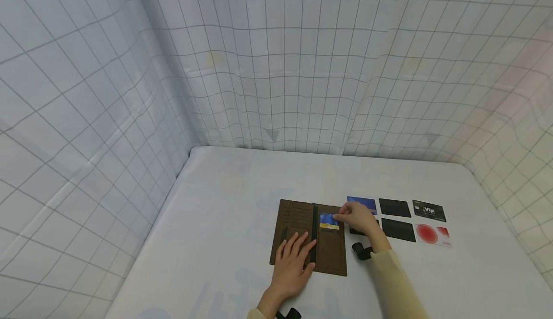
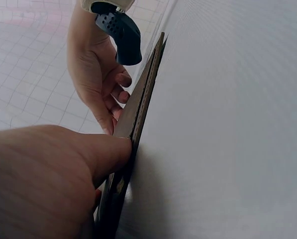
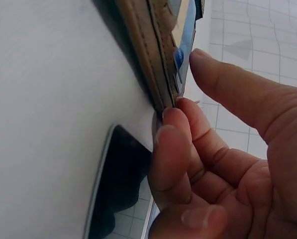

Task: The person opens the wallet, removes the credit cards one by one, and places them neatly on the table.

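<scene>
A brown wallet (image 1: 331, 259) lies spread on the white table, with card slots on its left panel and a dark band down the middle. A blue card (image 1: 327, 219) with a yellow-and-white strip sits partly in a slot on the right panel. My left hand (image 1: 290, 267) rests on the wallet's lower left part, fingers spread; its thumb lies by the wallet's edge in the left wrist view. With thumb and fingertips, my right hand (image 1: 357, 217) pinches the card at its upper right corner. In the right wrist view, the curled fingers lie right at the wallet's edge.
Right of the wallet, several cards lie in two rows: a blue one (image 1: 366, 202) partly behind my right hand, black ones (image 1: 395, 208), a black "Vip" card (image 1: 429, 210) and a white card with red (image 1: 432, 235). White gridded curtains (image 1: 276, 69) surround the table.
</scene>
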### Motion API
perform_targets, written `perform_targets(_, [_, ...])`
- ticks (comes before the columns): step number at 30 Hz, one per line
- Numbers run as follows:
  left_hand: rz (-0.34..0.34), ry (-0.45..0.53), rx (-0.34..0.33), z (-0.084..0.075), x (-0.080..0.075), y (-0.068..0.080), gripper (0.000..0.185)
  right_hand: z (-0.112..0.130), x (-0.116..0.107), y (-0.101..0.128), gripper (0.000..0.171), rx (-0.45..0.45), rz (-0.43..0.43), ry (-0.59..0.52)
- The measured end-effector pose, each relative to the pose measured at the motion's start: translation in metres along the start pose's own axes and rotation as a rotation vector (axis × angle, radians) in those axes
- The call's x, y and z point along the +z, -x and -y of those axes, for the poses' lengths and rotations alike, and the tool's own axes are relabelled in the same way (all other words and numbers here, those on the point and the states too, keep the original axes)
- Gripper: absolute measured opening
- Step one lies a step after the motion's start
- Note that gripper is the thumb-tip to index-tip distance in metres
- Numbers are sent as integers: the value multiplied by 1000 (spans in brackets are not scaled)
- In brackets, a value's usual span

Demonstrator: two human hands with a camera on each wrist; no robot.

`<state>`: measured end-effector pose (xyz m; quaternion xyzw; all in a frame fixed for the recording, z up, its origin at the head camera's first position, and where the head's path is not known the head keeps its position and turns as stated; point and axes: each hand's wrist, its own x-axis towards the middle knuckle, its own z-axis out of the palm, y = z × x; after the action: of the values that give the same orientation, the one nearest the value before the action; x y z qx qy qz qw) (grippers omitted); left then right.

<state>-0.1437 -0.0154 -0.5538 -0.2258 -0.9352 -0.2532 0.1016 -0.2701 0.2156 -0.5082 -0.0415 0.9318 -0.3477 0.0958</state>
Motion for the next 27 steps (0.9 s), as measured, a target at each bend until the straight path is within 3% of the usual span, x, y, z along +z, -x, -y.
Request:
perform_targets(18, [35,17,-22,-4,-6,-1,43,7,-7,-14,24,55,156,-14])
perform_targets(27, [-4,1,1,-2,-3,-1,43,6,-10,-22,24,13,190,28])
